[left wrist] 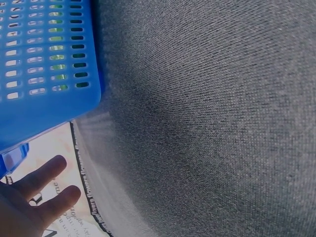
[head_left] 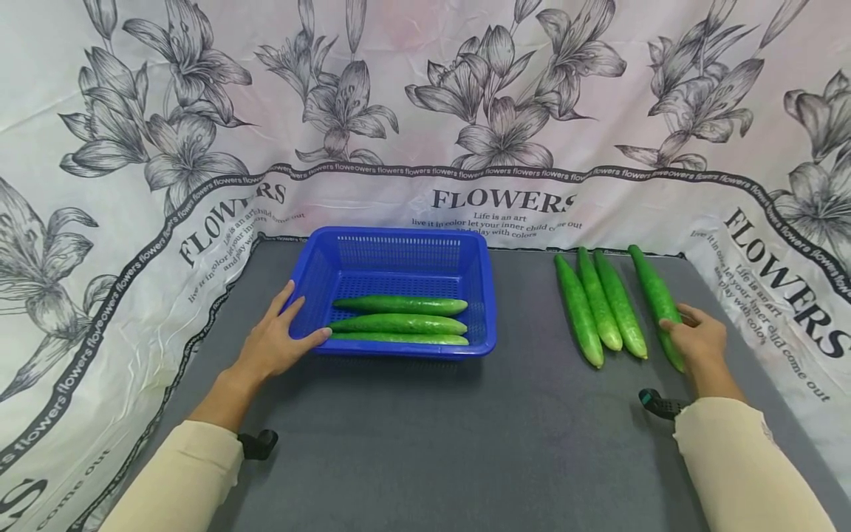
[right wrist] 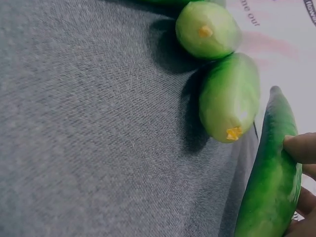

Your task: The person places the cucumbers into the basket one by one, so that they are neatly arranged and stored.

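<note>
In the head view, my right hand point(head_left: 701, 343) pinches a green cucumber point(head_left: 650, 284) at the far right, thumb on one side and fingers on the other. The right wrist view shows that cucumber point(right wrist: 269, 187) between thumb and fingers. My left hand point(head_left: 271, 346) is at the front left corner of a blue plastic basket point(head_left: 490, 295), thumb at the front rim and fingers spread along the left side. In the left wrist view, two fingers stretch out beside the basket point(left wrist: 44, 111). Inside the basket lie three cucumbers point(head_left: 400, 304), side by side.
Three more cucumbers point(head_left: 601, 310) lie close together on the grey cloth-covered table point(head_left: 452, 443), left of the one in my right hand. A white floral curtain point(head_left: 372, 111) hangs behind the table and along both sides.
</note>
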A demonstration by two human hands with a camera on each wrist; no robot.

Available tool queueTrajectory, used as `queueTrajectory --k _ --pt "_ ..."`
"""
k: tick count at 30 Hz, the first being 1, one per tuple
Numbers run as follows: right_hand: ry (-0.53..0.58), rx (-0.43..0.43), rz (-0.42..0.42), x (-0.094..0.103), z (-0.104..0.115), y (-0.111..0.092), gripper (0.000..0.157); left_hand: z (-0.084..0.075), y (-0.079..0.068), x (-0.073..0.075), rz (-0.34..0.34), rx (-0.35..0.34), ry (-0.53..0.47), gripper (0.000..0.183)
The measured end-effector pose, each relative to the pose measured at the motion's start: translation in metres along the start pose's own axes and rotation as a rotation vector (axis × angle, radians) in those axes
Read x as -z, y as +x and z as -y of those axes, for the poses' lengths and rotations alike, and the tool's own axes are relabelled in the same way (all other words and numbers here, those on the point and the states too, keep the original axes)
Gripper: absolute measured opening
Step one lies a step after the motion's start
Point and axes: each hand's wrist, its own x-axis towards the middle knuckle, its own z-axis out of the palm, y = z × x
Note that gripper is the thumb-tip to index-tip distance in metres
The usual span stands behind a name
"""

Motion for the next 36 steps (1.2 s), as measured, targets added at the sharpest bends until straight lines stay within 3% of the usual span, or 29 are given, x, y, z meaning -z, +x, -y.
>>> queueTrajectory --k 17,23,36 --pt "0.081 0.012 -0.038 0.01 0.003 -0.032 0.067 -0.001 -0.001 0.0 -0.004 0.0 -0.008 0.097" --pt "0.178 -0.002 -0.059 0.015 0.007 -0.049 0.066 -0.001 -0.001 0.0 -0.004 0.002 -0.009 0.097" --pt "0.377 0.084 -0.076 0.021 0.022 -0.085 0.063 -0.001 -0.001 0.0 -0.003 0.001 -0.005 0.097"
